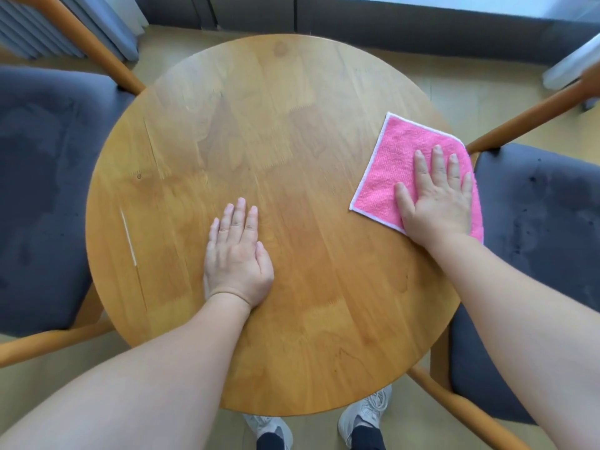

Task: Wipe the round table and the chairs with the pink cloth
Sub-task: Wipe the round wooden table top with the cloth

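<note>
A round wooden table [276,131] fills the middle of the view. A pink cloth [393,164] with a white border lies flat near the table's right edge. My right hand [438,196] presses flat on the cloth's near right part, fingers spread. My left hand [238,258] rests palm down on the bare wood near the table's centre, holding nothing. A chair with a dark grey seat [48,190] stands at the left, and another grey-seated chair [535,254] stands at the right.
Both chairs have orange wooden frames [526,115] that reach toward the table. My white shoes [363,414] show under the table's near edge. Grey curtains [81,24] hang at the back left, with a dark low wall [389,24] behind the table.
</note>
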`<control>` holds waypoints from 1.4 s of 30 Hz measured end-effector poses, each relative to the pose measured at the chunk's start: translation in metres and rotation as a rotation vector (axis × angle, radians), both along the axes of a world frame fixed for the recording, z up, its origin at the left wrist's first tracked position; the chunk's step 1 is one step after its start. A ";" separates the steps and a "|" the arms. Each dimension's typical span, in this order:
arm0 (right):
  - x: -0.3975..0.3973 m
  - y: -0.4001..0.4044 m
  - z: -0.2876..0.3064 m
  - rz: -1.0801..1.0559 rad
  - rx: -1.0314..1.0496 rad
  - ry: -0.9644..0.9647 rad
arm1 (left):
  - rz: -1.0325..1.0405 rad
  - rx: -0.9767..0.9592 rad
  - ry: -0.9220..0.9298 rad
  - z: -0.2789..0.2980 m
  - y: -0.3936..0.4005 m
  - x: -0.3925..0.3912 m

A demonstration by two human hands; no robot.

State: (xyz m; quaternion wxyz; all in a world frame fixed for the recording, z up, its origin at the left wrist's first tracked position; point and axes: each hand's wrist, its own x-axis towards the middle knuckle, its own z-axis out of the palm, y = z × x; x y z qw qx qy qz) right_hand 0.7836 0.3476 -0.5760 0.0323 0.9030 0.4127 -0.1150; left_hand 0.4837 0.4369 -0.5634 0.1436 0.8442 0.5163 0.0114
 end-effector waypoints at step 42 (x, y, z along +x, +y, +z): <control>-0.109 0.046 -0.005 0.289 0.005 0.107 | 0.057 0.028 -0.019 -0.005 0.049 0.023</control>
